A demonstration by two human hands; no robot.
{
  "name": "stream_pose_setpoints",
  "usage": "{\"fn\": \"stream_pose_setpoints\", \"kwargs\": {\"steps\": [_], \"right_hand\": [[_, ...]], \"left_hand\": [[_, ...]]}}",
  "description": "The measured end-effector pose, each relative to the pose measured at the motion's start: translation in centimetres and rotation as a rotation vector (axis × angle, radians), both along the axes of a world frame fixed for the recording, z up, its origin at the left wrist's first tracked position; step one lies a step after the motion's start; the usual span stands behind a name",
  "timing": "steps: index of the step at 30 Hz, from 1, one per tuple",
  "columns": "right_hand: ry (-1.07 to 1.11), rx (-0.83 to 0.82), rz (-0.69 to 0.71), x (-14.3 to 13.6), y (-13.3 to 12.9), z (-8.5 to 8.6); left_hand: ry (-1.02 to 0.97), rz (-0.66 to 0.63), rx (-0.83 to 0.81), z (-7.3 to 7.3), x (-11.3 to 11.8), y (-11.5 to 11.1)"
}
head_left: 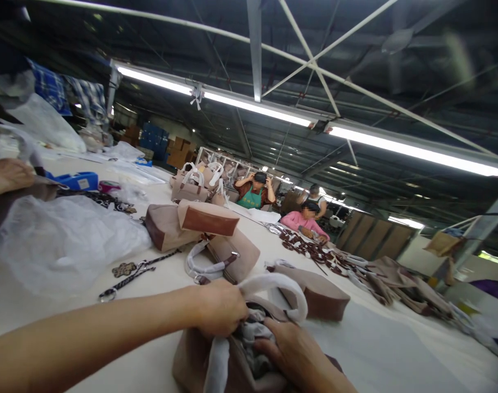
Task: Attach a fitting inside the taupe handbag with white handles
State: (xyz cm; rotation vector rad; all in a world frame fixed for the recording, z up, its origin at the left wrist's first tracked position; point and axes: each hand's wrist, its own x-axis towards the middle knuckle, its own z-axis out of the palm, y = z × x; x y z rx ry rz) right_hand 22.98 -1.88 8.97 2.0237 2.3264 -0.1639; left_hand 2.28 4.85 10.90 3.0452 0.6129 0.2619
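While no brand or writing was legible anywhere, both hands were in the near taupe handbag (pixel 195 365) on the bench (pixel 379 349): left hand (pixel 222 308) closed on its grey paper stuffing (pixel 252 327), right hand (pixel 289 349) pressed partly open into it. Three more bags lay just beyond, one cluster far left. Three people worked at the far end.

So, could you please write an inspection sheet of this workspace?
Surface: long pale table.
Job's things: taupe handbag with wrapped handles and grey stuffing inside.
Clutter: more handbags, plastic sheet, braided strap, brown straps.
Grips: left hand shut on the bag's opening; right hand pressing the stuffing.
Cables: nothing seen.
Surroundings: seated co-workers, strip lights, cartons behind.
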Motion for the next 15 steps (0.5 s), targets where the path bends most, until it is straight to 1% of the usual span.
{"fn": "stream_pose_setpoints", "kwargs": {"steps": [1,2,3,4,5,6,7,8,9,10,11,12,13,15], "right_hand": [[-0.008,-0.014,0.024,0.2,-0.2,0.4],[0.018,-0.028,0.058,0.3,-0.4,1.0],[0.073,-0.048,0.086,0.4,-0.7,1.7],[0.142,-0.08,0.104,0.4,-1.0,2.5],[0.199,-0.121,0.125,0.3,-1.2,3.3],[0.221,-0.149,0.116,0.2,-1.2,3.8],[0.21,-0.154,0.084,0.1,-1.0,4.0],[0.17,-0.132,0.035,0.0,-0.7,3.8],[0.125,-0.079,0.0,-0.2,-0.1,3.2],[0.092,-0.013,-0.003,-0.4,0.5,2.4],[0.08,0.045,0.026,-0.7,1.2,1.3],[0.09,0.076,0.091,-1.0,1.9,0.0],[0.102,0.084,0.178,-1.3,2.4,-1.3],[0.128,0.086,0.28,-2.0,3.1,-3.5]], "left_hand": [[-0.025,-0.043,-0.019,0.7,-1.3,0.0],[-0.094,-0.068,-0.043,1.2,-2.8,0.1],[-0.204,-0.055,-0.068,1.5,-4.3,0.1],[-0.336,0.003,-0.093,1.4,-5.8,0.1],[-0.468,0.099,-0.122,0.9,-7.1,0.2],[-0.576,0.213,-0.165,0.0,-8.2,0.2],[-0.646,0.32,-0.244,-1.2,-9.0,0.3],[-0.688,0.389,-0.373,-2.6,-9.6,0.3],[-0.712,0.405,-0.537,-4.1,-9.9,0.2],[-0.727,0.378,-0.701,-5.5,-9.9,0.0],[-0.735,0.332,-0.824,-6.7,-9.7,-0.2],[-0.738,0.279,-0.88,-7.5,-9.3,-0.6],[-0.739,0.234,-0.868,-8.1,-8.8,-0.9],[-0.734,0.199,-0.745,-8.2,-7.8,-1.4]]}}
